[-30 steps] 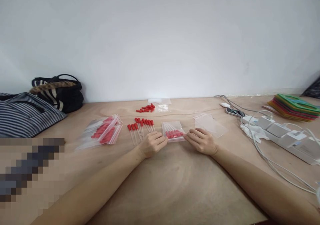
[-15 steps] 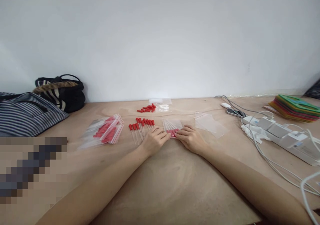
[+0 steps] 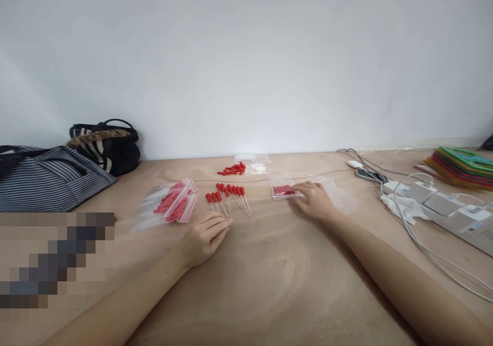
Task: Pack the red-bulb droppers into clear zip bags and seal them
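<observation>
My right hand (image 3: pixel 314 200) has its fingers closed on the right edge of a clear zip bag (image 3: pixel 285 197) holding several droppers with red rubber bulbs. The bag lies on the table, its bulbs toward me. My left hand (image 3: pixel 205 239) rests low over the wood with fingers stretched out side by side and nothing visible in them. Just beyond its fingertips is a loose group of droppers (image 3: pixel 228 194), red bulbs pointing away and thin clear stems toward me; the hand partly hides some stems.
Filled zip bags (image 3: pixel 175 205) lie in a pile at left. Loose red bulbs (image 3: pixel 233 169) and clear tubes (image 3: pixel 256 167) sit near the wall. Flat clear bags (image 3: pixel 341 197) are beyond my right hand. A power strip (image 3: pixel 442 210) with cables stands right; striped bags (image 3: pixel 61 174) are left.
My left hand has let go of the zip bag and pulled back to the left. My right hand has moved right and outward, taking the bag of droppers along.
</observation>
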Motion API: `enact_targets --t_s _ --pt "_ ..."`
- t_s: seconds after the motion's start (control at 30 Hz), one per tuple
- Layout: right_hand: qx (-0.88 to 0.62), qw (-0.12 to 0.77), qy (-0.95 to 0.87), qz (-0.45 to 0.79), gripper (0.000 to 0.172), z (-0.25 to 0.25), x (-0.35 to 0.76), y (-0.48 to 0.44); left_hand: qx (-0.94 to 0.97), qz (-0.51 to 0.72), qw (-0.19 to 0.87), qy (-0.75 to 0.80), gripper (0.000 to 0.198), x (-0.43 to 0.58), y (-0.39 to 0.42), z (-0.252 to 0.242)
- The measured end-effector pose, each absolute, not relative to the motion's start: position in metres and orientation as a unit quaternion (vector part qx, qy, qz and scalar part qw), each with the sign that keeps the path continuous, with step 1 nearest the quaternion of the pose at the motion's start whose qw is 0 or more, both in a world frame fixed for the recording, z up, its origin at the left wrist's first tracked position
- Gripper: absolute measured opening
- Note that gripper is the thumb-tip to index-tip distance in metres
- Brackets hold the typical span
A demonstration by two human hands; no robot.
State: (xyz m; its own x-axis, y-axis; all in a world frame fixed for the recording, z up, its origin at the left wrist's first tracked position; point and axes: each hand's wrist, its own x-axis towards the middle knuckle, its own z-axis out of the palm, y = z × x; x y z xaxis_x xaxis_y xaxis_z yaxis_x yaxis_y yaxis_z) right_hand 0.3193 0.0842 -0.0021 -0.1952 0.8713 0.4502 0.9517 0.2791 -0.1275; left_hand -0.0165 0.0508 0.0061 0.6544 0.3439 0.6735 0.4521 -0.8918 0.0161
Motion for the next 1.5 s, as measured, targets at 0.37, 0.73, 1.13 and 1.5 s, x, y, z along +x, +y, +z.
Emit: enact_targets --t_s 0.37,0.73,1.13,1.5 --pt "-0.847 0.069 -0.526 -0.030 0.027 -0.003 0.360 0.081 -0.923 -0.309 0.029 -0.225 0.023 -0.020 0.054 0.007" --pt "-0.835 0.107 -0.539 -0.029 0.038 -0.005 0.351 0.089 -0.931 -0.301 0.016 -0.205 0.021 -0.019 0.054 0.010" --pt "-0.617 0.359 -0.678 -0.174 0.021 -0.002 0.326 0.081 -0.924 -0.299 0.041 -0.234 0.025 -0.019 0.052 0.009" --pt "-0.177 0.264 -0.948 -0.023 0.019 0.001 0.217 0.016 -0.955 -0.259 0.090 -0.113 0.019 -0.016 0.042 0.016"
